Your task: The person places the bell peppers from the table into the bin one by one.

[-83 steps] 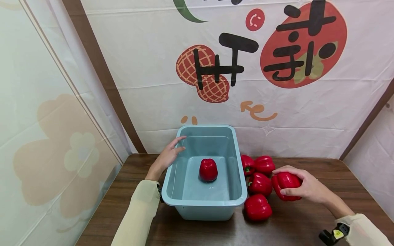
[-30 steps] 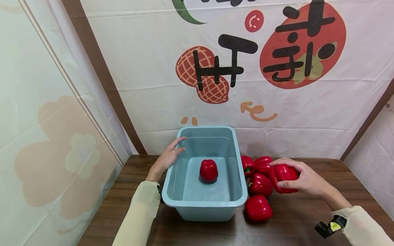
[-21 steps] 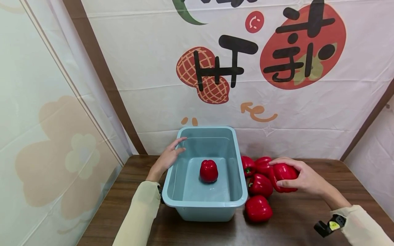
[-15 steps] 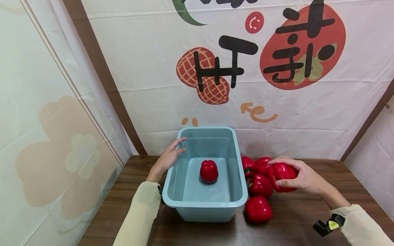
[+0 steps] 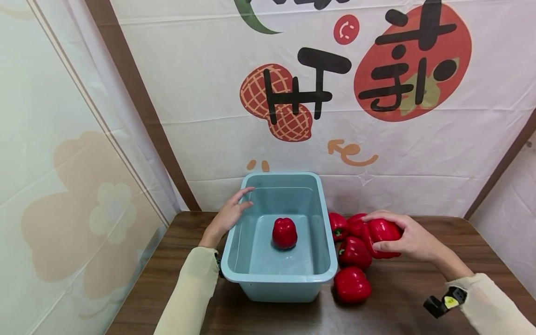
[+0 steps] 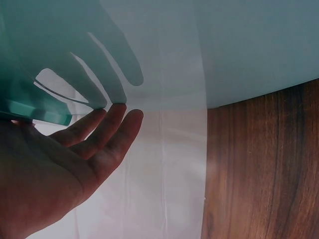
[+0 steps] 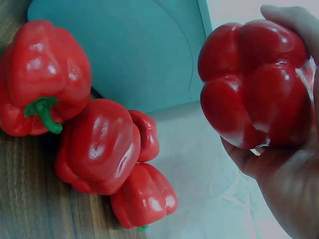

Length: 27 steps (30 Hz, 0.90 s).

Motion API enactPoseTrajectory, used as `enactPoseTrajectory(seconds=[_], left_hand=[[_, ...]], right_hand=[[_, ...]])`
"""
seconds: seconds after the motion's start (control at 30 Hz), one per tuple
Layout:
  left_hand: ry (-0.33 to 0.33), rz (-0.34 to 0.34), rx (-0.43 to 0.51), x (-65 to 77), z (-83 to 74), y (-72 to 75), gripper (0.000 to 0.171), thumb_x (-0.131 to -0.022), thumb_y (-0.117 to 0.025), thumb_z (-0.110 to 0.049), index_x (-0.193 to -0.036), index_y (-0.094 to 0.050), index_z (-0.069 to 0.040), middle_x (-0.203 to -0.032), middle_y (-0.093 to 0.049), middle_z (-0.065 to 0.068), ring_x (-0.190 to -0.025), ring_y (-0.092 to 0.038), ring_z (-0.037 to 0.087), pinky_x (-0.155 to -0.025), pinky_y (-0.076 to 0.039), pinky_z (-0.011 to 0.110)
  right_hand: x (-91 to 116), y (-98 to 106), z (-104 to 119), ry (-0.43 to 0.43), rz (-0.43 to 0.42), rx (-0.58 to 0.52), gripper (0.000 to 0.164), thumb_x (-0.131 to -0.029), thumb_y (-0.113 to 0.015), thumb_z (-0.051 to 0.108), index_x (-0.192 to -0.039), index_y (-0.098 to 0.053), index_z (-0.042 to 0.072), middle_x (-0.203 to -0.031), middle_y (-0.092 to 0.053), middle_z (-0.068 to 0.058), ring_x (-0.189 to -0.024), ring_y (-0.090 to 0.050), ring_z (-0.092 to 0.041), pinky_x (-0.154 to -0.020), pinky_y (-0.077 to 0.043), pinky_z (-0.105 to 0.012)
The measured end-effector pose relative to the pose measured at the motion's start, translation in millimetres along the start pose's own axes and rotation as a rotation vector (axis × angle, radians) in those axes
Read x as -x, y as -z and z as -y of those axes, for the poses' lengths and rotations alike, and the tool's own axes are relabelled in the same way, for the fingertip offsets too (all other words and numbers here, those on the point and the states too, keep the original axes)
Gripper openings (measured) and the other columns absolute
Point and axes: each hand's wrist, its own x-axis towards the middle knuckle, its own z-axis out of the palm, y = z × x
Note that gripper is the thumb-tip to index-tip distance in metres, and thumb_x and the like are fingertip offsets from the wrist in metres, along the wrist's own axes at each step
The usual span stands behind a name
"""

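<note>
Head view: held red pepper point(image 5: 382, 232), glossy and lobed, in the right hand point(image 5: 412, 239), fingers curled over its top, thumb on the near side; judged light, firm, slick-skinned, liable to bruise if squeezed hard, best taken round the broad flanks. Four loose peppers point(image 5: 352, 284), on the brown counter point(image 5: 406, 307) between it and the blue bin point(image 5: 276, 278); these and the bin's right wall obstruct that side. Single pepper point(image 5: 284, 233), on the bin floor. Left hand point(image 5: 228, 215), fingers extended, at the bin's left rim, gripping nothing. Left wrist view: fingers nearly straight beside the outer wall; contact uncertain. Right wrist view: held pepper apart from the loose ones, stem not visible, grooves likely giving fingertips purchase.
</note>
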Motion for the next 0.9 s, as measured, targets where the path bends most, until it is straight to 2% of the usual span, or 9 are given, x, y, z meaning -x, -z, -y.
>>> enactPoseTrajectory(seconds=[0.23, 0.43, 0.77, 0.9], left_hand=[[0.001, -0.004, -0.005, -0.2, -0.9, -0.1, 0.052, -0.103, -0.045, -0.032, -0.153, -0.034, -0.029, -0.163, -0.021, 0.008, -0.131, -0.045, 0.043, -0.101, -0.042, 0.061], [-0.004, -0.007, -0.014, -0.6, -1.2, -0.4, 0.052, -0.103, -0.045, -0.031, -0.153, -0.034, -0.027, -0.164, -0.019, 0.007, -0.133, -0.043, 0.040, -0.103, -0.041, 0.060], [-0.004, -0.001, -0.008, -0.4, -1.2, 0.0, 0.052, -0.103, -0.044, -0.031, -0.154, -0.034, -0.027, -0.163, -0.021, 0.008, -0.131, -0.044, 0.044, -0.101, -0.042, 0.061], [-0.007, 0.002, -0.005, -0.6, -0.2, 0.1, 0.052, -0.104, -0.043, -0.029, -0.154, -0.033, -0.026, -0.162, -0.021, 0.010, -0.130, -0.046, 0.045, -0.099, -0.045, 0.061]], right_hand=[[-3.4, 0.3, 2.0, 0.014, 0.012, -0.015, 0.053, -0.083, -0.073, 0.008, -0.133, -0.056, 0.006, -0.128, -0.057, -0.005, -0.107, -0.057, -0.021, -0.069, -0.059, -0.040], [-5.0, -0.2, 4.6, 0.009, 0.009, -0.009, 0.053, -0.083, -0.074, 0.010, -0.133, -0.057, 0.010, -0.128, -0.057, 0.001, -0.108, -0.057, -0.021, -0.070, -0.059, -0.040], [-8.1, -0.9, 5.3, -0.007, 0.015, -0.023, 0.053, -0.082, -0.075, 0.010, -0.132, -0.058, 0.016, -0.127, -0.056, 0.002, -0.108, -0.057, -0.023, -0.069, -0.060, -0.042], [-9.5, -0.6, 5.7, -0.005, 0.018, -0.025, 0.055, -0.081, -0.075, 0.011, -0.134, -0.056, 0.013, -0.126, -0.056, 0.002, -0.108, -0.057, -0.023, -0.069, -0.060, -0.042]])
